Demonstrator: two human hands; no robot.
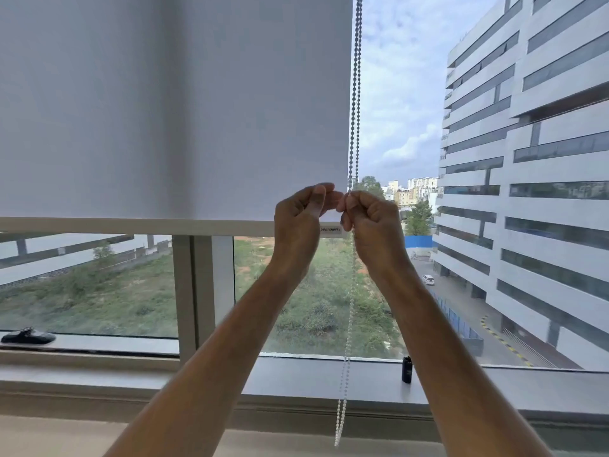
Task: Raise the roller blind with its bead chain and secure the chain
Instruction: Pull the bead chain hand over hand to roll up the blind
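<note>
Both hands raised at roller blind (171, 107) right edge; right hand (372, 222) pinches bead chain (355, 94), left hand (301, 219) fingers curled, fingertips at chain, grip unclear.

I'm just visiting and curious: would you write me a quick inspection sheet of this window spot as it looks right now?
Surface: grey window sill below the glass.
Job's things: white roller blind partly raised, its bottom bar above the lower panes; bead chain hangs at its right edge, loop end dangling past the sill.
Clutter: small black cylinder upright on the sill; black object at far left.
Grips: left hand and right hand both pinch at the chain.
Cables: nothing seen.
Surroundings: office building, green lot outside.
</note>
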